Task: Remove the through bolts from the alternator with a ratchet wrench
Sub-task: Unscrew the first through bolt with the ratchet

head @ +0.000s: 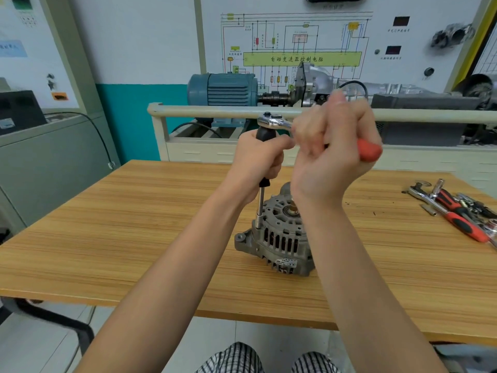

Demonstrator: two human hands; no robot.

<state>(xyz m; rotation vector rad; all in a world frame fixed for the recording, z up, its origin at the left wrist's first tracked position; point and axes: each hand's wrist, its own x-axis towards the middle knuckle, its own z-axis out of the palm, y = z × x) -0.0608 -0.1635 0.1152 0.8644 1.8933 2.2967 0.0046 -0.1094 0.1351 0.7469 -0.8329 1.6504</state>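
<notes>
Alternator point(277, 235) mid-desk point(134, 238), nearer front edge. Left hand point(258, 160) wrapped round black extension point(265, 157), socket seated on left-side bolt. Right hand point(333, 152) curled round ratchet point(277, 122) handle. Keep extension plumb, press down, swing short level strokes; unclamped housing may rotate.

Grey alternator point(279, 238) on table; ratchet wrench point(277, 123) raised above.

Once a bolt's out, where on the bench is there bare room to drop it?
Bare wood lies left of the alternator out to the table edge, and between the alternator and the tool pile. The far right corner is crowded.
</notes>
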